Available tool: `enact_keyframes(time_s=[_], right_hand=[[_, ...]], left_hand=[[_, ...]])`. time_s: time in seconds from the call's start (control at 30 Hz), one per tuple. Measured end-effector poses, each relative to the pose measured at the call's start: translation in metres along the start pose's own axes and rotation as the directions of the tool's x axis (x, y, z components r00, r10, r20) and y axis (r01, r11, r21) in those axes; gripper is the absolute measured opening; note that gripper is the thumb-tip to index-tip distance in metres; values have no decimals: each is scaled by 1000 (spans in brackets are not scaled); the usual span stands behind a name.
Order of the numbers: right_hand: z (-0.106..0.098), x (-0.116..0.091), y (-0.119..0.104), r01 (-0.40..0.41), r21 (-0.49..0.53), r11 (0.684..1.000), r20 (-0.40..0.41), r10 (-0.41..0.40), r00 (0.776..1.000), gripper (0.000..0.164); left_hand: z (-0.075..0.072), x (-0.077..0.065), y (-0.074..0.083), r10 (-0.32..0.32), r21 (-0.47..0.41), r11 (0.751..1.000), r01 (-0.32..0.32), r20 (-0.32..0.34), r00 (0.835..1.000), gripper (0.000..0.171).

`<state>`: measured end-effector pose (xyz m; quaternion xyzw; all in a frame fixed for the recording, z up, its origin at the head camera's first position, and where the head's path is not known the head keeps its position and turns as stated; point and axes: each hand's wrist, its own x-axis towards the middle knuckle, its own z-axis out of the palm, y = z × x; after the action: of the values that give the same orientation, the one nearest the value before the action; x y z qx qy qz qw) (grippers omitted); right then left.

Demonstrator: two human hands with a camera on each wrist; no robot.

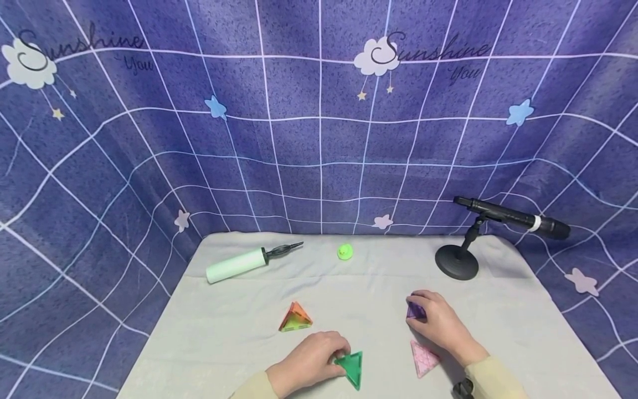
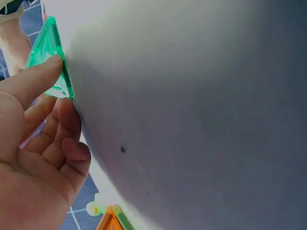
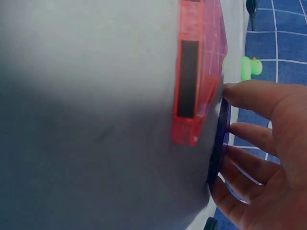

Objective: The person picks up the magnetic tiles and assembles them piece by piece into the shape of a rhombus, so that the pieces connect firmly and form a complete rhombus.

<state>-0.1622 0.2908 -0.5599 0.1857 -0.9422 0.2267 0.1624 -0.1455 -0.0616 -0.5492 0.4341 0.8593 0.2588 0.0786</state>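
In the head view, the fingers of a person's right hand [image 1: 441, 321] are covering part of a purple tile [image 1: 416, 311], the left hand [image 1: 314, 359] is hiding one corner of a green triangle [image 1: 353, 367], and the bottom edge is cropping both sleeves [image 1: 255, 388]. In the right wrist view, a pink tile [image 3: 206, 62] is extending past the top edge. In the left wrist view, the bottom edge is cutting off an orange piece [image 2: 111, 221].

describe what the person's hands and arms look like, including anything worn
The left hand and right hand are bare, with no gloves or rings showing. The left sleeve and right sleeve are plain pale yellow. A black object shows by the right cuff; what it is, I cannot tell.
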Motion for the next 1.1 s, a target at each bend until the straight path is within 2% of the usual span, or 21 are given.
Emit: enact_keyframes(time_s=[0.13, 0.33, 0.47, 0.8, 1.1], right_hand=[[-1, 1, 2, 18, -4, 1000, -11, -18, 1000, 52], [-2, 2, 0, 30, -8, 1000, -11, -30, 999, 51], [-2, 3, -1, 25, 1, 1000, 9, -25, 1000, 51], [6, 7, -10, 1, 3, 1000, 55, -2, 998, 51], [14, 12, -23, 26, 18, 1000, 34, -27, 999, 53]], left_hand=[[-3, -1, -2, 42, 10, 999, -42, 14, 999, 18], [-13, -2, -7, 54, 36, 998, -55, 19, 998, 12], [-17, -3, -11, 38, 50, 998, -38, 6, 999, 11], [-18, 2, -12, -23, 44, 999, 24, -22, 1000, 19], [-20, 13, -13, -60, 69, 996, 63, -52, 997, 24]])
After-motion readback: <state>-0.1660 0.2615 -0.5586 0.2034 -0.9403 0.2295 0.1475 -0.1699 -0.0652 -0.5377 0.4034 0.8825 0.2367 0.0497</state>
